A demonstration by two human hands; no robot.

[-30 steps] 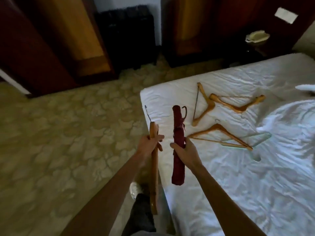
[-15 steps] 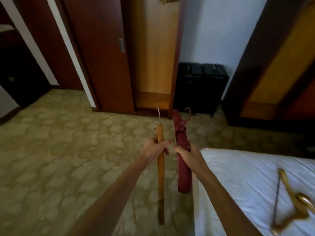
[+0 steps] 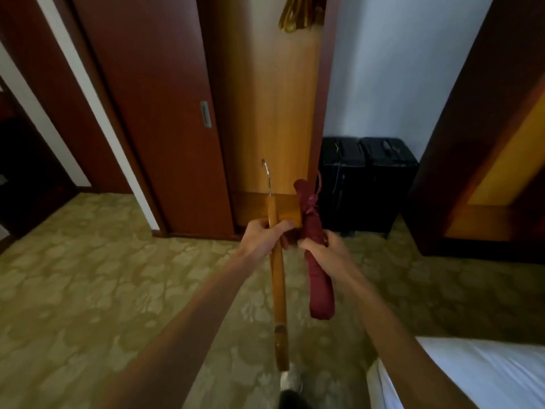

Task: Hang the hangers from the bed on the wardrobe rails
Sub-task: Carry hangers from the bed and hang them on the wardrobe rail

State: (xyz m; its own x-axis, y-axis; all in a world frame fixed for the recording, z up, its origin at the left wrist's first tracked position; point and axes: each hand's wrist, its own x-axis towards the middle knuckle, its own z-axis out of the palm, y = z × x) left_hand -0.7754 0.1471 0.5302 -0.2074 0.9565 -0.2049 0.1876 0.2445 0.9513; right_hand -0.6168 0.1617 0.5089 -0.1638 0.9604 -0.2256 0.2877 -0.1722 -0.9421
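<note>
Here the left hand (image 3: pixel 262 237) is gripping a wooden hanger (image 3: pixel 278 278) near its top, fingers curled round the wood, thumb lying across the front. The hanger is showing edge-on and hanging roughly upright, its metal hook (image 3: pixel 267 177) pointing up, its lower end reaching down toward a shoe (image 3: pixel 290 380) at the bottom edge. The left forearm is stretching out from the lower left, nearly straight.

The right hand (image 3: pixel 323 252) is holding a dark red padded hanger (image 3: pixel 315 255) around its middle, fingers wrapping it, thumb side facing the left hand. This one is also standing upright, just beside the wooden hanger, the two hands almost touching. A thin red hook is curving off its top. The right forearm is coming in from the lower right, above the corner of the bed (image 3: pixel 483 376) with its white sheet.

Both hangers are being held out in front of the wardrobe (image 3: pixel 274 119), its sliding door (image 3: pixel 165 119) standing to the left of the open light-wood interior. Something yellowish (image 3: pixel 298 13) is hanging at the top of that opening, blurred. Two black suitcases (image 3: pixel 368 184) are standing against the wall right of the wardrobe. Patterned green carpet (image 3: pixel 88 290) is covering the floor.
</note>
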